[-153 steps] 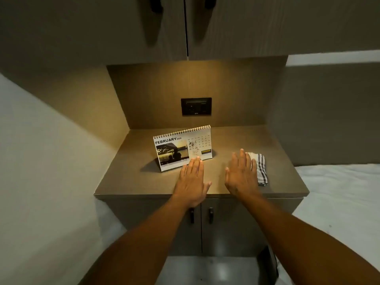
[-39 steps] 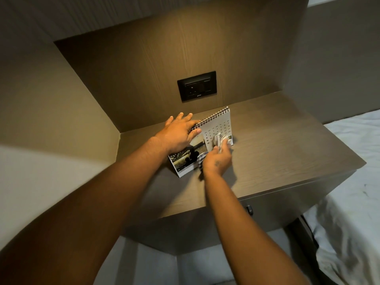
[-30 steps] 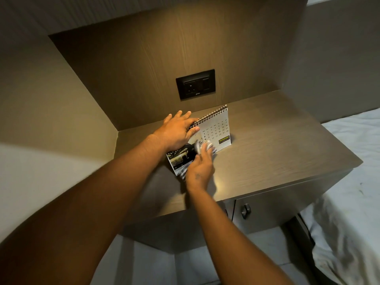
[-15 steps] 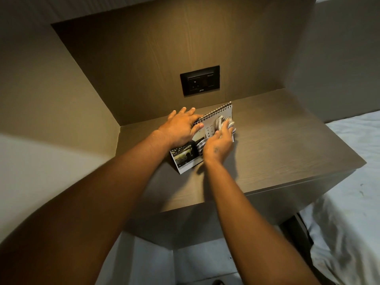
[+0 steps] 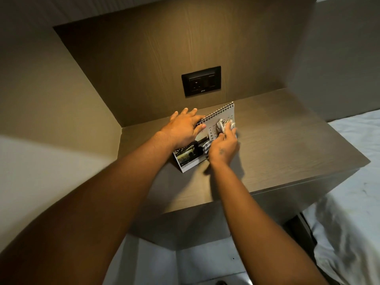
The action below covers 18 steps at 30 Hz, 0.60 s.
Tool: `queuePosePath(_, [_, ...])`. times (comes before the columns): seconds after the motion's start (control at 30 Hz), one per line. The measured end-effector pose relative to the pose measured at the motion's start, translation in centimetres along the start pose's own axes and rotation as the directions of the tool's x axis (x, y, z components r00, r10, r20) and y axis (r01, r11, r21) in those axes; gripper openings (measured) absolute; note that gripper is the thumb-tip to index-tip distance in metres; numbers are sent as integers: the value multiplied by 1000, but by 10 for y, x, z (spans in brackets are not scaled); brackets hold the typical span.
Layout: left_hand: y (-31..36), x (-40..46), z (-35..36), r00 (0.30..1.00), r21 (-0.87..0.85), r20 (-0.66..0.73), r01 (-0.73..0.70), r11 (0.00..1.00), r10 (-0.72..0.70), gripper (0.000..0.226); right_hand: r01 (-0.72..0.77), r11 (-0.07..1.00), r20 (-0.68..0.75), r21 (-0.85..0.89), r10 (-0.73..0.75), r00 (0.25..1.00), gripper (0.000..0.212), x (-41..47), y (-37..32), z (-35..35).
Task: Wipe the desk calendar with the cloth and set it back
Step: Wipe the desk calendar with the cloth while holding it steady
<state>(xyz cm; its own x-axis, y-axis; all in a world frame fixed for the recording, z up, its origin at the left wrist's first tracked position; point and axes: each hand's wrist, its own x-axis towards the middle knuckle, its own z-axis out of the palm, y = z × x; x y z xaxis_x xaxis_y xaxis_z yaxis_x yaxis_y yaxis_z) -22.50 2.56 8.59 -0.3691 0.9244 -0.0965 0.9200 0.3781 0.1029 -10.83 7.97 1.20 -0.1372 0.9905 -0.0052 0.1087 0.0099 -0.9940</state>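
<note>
The calendar stands upright on the desk, near the back wall and below the wall socket. The left hand lies flat over the left part of the spiral-bound top edge, fingers extended, its grip open and pressing rather than clasping. The right hand is closed around a bunched striped cloth, its grip tight on the fabric, and presses it against the date grid on the right half of the front page. A white bed lies to the right of the desk.

Upright spiral calendar, striped cloth — pressed on it
</note>
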Motion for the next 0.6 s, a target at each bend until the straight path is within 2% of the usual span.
queuePosePath(0.1, [2,0,-1,1000,-3,-1,5,1000,-5,56,18,1000,-12,-22,-18,1000,48,17,0,-4])
queuePosePath(0.2, [3,-1,-2,1000,-1,1,-3,1000,3,55,85,993,19,-80,-84,996,46,-6,5,1])
queuePosePath(0.37, [3,-3,-4,1000,-9,1,-13,1000,13,56,198,974,169,-108,-178,969,48,-81,29,17])
queuePosePath(0.6, [3,-2,-2,1000,4,-3,-5,1000,5,56,77,986,24,-151,-74,997,46,0,8,-3])
